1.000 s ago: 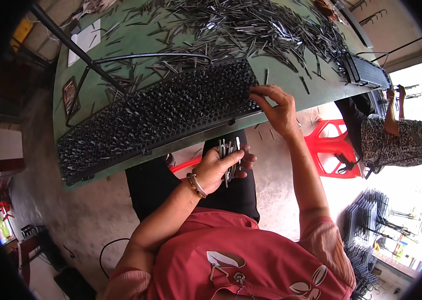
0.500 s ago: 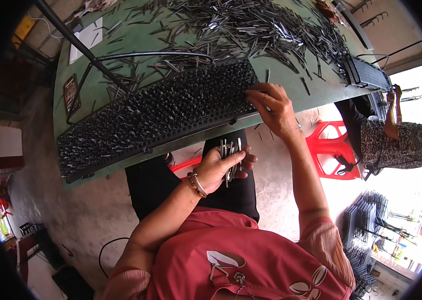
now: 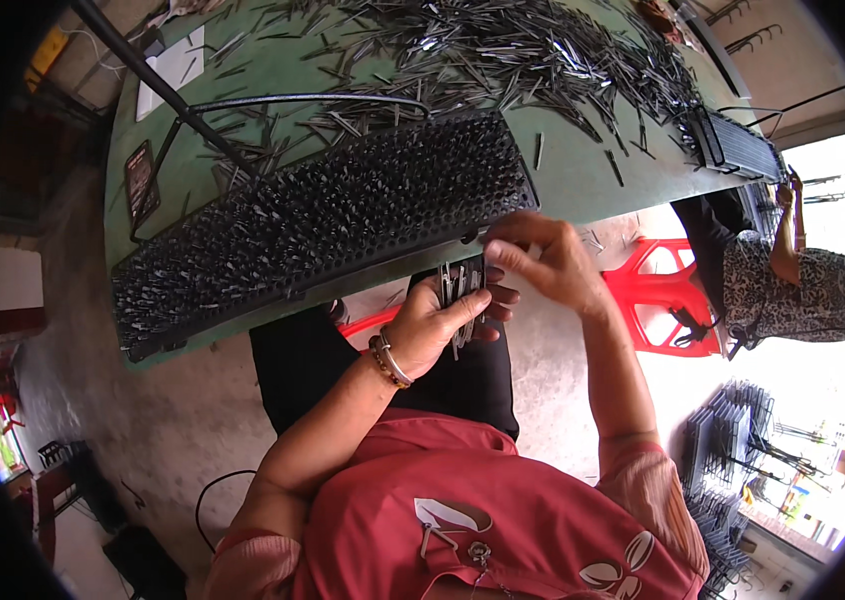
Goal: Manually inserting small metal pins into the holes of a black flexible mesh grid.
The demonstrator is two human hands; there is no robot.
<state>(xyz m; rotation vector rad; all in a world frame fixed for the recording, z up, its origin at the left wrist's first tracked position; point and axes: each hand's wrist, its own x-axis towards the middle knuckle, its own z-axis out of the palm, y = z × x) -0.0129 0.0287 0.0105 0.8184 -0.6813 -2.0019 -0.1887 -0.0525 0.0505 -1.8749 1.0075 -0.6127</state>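
My left hand [image 3: 425, 335] is closed around a bunch of thin metal strips [image 3: 461, 285], held under the thumb with both ends sticking out. Just above and right of the bunch is my right hand [image 3: 558, 268], its thumb and fingers drawn together close to the strips' upper ends. Whether a strip sits between those fingertips is too small to tell. In front of me a long black perforated rack [image 3: 363, 245] lies tilted along the table edge. Many small dark strips stand upright in its holes, while a row of holes along the near right edge shows bare.
Loose dark strips [image 3: 543, 60] are heaped across the green table [image 3: 583, 185]. A black metal frame [image 3: 313, 100] arches behind the rack. To the right, a person [image 3: 793, 280] works at another rack [image 3: 738, 145] beside a red stool [image 3: 653, 300]. Stacked racks [image 3: 733, 440] stand at lower right.
My right hand has come away from the rack's right end, down toward the strips in my left hand. The left hand, still gripping the bunch, has risen slightly.
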